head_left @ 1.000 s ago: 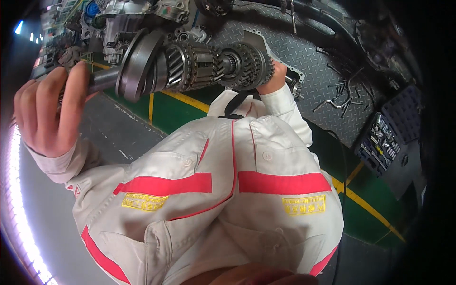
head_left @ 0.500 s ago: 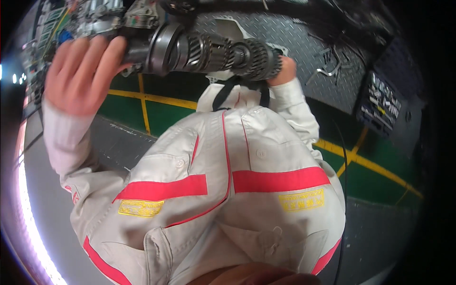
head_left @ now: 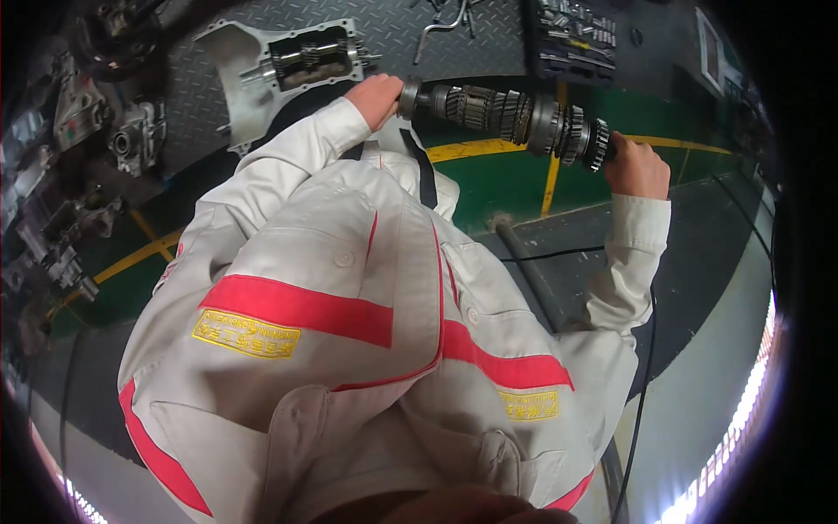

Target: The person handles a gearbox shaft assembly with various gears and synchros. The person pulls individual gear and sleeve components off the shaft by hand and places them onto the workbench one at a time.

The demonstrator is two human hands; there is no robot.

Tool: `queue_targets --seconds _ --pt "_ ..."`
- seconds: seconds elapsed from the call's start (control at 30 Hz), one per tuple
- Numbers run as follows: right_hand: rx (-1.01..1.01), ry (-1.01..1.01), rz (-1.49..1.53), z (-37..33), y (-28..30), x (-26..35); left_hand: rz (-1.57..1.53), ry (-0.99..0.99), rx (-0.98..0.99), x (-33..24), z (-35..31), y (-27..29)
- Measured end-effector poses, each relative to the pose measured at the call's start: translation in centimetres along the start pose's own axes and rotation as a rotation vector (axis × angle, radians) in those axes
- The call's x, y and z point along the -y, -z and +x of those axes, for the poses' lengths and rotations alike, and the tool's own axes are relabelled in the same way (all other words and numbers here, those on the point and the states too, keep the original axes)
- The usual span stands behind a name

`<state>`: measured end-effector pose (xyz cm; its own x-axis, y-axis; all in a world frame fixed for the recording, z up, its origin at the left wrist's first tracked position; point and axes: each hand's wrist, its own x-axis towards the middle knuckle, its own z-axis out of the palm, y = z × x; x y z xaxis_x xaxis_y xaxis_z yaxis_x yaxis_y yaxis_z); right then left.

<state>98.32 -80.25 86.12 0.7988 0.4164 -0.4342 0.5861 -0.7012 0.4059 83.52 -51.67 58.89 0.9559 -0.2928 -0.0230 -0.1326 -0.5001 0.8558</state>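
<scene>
A gear shaft [head_left: 497, 115] with several toothed gears and a wide ring hangs in the air between my hands, sloping slightly down to the right. My left hand [head_left: 377, 99] is closed around its left end, beside a smooth round collar. The right end, just past the last dark gear, is in the closed grip of my right hand [head_left: 638, 168]. To the left of my left hand lies an open gearbox housing [head_left: 237, 86] of pale metal. Another shaft with gears [head_left: 307, 58] rests inside that housing.
The housing lies on a diamond-plate metal bench [head_left: 188, 96]. Bent metal hand tools [head_left: 445, 31] and a socket set in a dark case [head_left: 576, 39] are at the far side. Metal castings [head_left: 135, 140] crowd the left. A black cable [head_left: 642, 410] hangs at the right.
The view has swung to the right. The shaft, held in both hands, has moved from the left to the right of the picture. The open housing now shows fully.
</scene>
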Motion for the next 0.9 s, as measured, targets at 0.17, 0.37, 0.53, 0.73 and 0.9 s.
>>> queue_targets --seconds 0.17,0.37,0.53,0.73,0.9 --pt "0.088 0.004 -0.091 0.0 -0.1 -2.2 -0.051 -0.057 -0.084 -0.5 3.2 -6.6" --pt "0.040 0.111 -0.183 -0.3 1.2 -2.6 -0.091 -0.083 -0.151 0.8 4.7 -11.6" --pt "-0.018 0.188 -0.266 -1.3 6.1 -1.5 -0.090 -0.081 -0.279 -0.8 4.4 -11.2" --pt "-0.163 0.228 -0.341 -5.4 11.5 0.1 -0.206 -0.209 -0.307 -2.9 5.7 -7.6" --pt "-0.102 0.146 -0.367 -7.3 15.0 1.6 -0.187 -0.211 -0.277 -4.9 3.0 -3.7"
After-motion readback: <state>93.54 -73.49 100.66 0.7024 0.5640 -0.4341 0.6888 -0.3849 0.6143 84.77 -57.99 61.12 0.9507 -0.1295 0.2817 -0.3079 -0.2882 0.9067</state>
